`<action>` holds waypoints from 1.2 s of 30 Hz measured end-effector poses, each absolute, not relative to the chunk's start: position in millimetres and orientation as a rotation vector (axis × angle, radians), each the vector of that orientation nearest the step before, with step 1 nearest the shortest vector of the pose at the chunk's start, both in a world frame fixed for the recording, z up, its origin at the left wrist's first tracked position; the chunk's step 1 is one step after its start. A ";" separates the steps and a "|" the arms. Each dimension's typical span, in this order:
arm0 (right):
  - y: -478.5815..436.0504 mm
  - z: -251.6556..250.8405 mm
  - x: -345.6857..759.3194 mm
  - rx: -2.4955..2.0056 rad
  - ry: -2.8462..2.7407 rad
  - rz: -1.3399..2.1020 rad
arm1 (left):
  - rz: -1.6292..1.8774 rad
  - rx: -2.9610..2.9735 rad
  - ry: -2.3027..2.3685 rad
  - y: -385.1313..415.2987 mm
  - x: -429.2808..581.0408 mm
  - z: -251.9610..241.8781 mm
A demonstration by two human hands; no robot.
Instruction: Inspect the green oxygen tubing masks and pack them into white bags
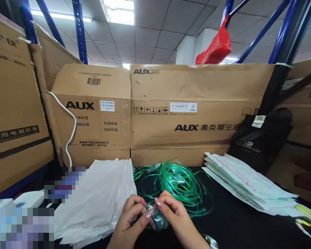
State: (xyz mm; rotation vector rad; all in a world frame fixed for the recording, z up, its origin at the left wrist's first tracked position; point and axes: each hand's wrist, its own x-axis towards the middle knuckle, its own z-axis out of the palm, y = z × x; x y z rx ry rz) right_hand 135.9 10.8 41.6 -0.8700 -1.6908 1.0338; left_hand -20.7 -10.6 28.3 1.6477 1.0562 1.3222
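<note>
Near the bottom middle of the head view, a small clear plastic bag [159,221] has what looks like a coiled greenish cable inside. My left hand [132,219] pinches the bag's upper left edge between thumb and fingers. On its other side, my right hand [175,212] is closed at the top edge with thumb and forefinger, close to the left fingertips. Just behind my hands lies a loose heap of green cables [181,183], with clear plastic pieces on and beside it.
A stack of white plastic mailing bags [98,197] lies to the left. More pale flat packages [248,183] are piled at the right on the black tabletop [235,228]. Cardboard boxes [155,135] wall off the back, and a black bag [259,138] hangs by the right post.
</note>
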 end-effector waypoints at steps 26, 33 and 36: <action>3.3 46.5 138.3 -0.800 -1.716 0.852 | 1.256 1.689 1.107 -12.1 -19.1 29.3; 1.6 47.9 139.7 -0.766 -1.809 0.746 | 1.206 1.727 1.100 -11.4 -20.3 28.7; 1.8 48.6 140.0 -0.786 -1.817 0.776 | 1.200 1.737 1.096 -11.5 -20.5 29.8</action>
